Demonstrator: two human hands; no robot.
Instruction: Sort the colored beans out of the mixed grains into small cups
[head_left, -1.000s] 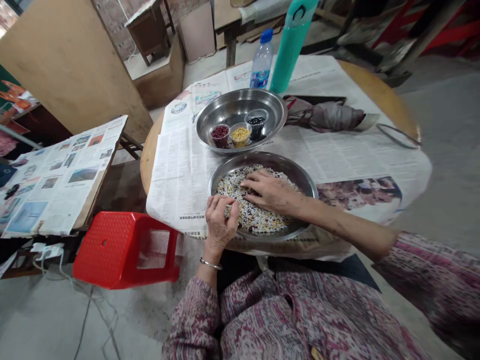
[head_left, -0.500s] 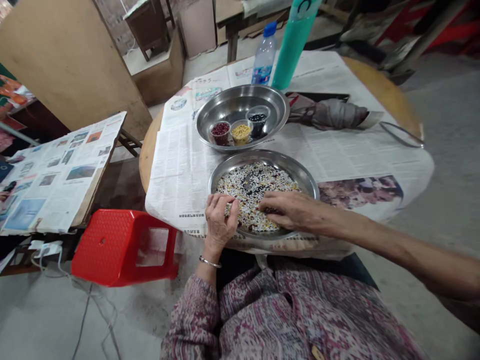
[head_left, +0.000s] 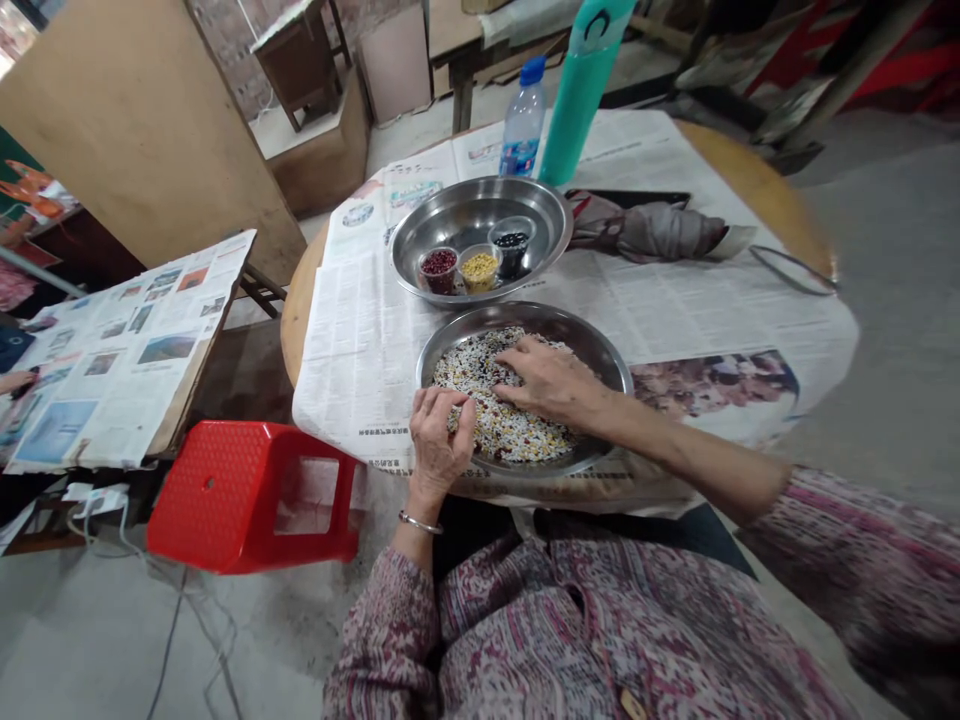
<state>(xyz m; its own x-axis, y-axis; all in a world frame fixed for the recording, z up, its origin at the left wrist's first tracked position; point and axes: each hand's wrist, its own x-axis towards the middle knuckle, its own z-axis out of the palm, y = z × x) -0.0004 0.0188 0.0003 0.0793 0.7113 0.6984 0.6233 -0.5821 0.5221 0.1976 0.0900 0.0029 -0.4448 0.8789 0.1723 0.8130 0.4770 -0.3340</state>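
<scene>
In the head view a round steel basin [head_left: 611, 350] holds a mix of white grains, with yellow, dark red and black beans scattered among them [head_left: 517, 440]. My left hand [head_left: 441, 440] is curled over the basin's near left rim, thumb toward the inside; the rim under it is hidden. My right hand [head_left: 551, 380] reaches in from the right, its fingers apart and touching the grains. Behind stands a second steel basin [head_left: 420, 225]. Inside it are three clear cups: one of dark red beans [head_left: 438, 270], one of yellow beans [head_left: 478, 270] and one of black beans [head_left: 513, 247].
A water bottle [head_left: 523, 120] and a teal bottle [head_left: 585, 95] stand at the back. A folded grey umbrella [head_left: 645, 228] lies to the right on the newspaper [head_left: 345, 350]. On the left are a red stool [head_left: 214, 490] and another newspaper-covered table [head_left: 127, 350], with a person's hand at its edge.
My right hand has moved away from me and slightly left across the grains, and its fingers have spread. My left hand has stayed at the rim.
</scene>
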